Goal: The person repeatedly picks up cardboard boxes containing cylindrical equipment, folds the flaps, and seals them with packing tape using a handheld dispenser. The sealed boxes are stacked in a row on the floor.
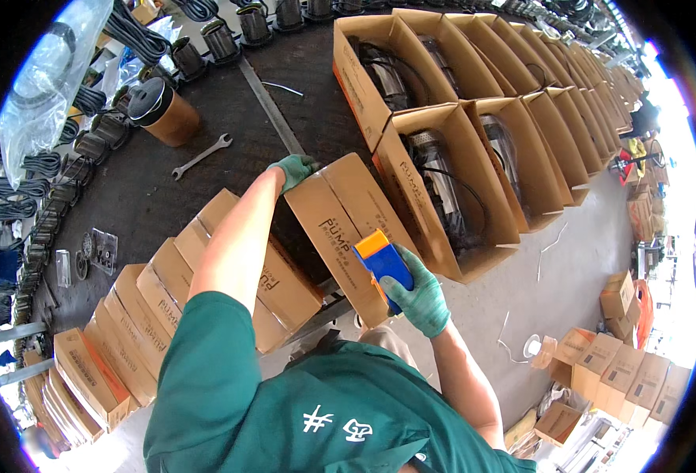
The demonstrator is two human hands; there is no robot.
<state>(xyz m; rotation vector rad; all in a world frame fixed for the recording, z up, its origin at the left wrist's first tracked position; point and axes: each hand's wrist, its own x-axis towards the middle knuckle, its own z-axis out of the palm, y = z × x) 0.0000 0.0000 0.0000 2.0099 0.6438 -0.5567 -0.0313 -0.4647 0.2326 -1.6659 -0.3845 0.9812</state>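
Note:
A closed, long brown cardboard box (328, 206) lies in front of me, tilted across the table's edge. At its far left corner, my left hand (295, 171), in a green glove, is bent over the edge and grips it. My right hand (422, 299), also gloved in green, is wrapped round a blue and orange hand-held tool (391, 266) just over the box's near right part. The tool's exact kind cannot be made out. Open cardboard boxes (462, 185) with metal pumps (440, 189) inside stand just right of the closed box.
Closed boxes (147, 296) stand in a row to the left. On the dark table (229, 102) lie a wrench (202, 156) and a brown container with a black lid (162, 114). Cables and metal parts line its far edge. More cartons (620, 374) stand at the lower right.

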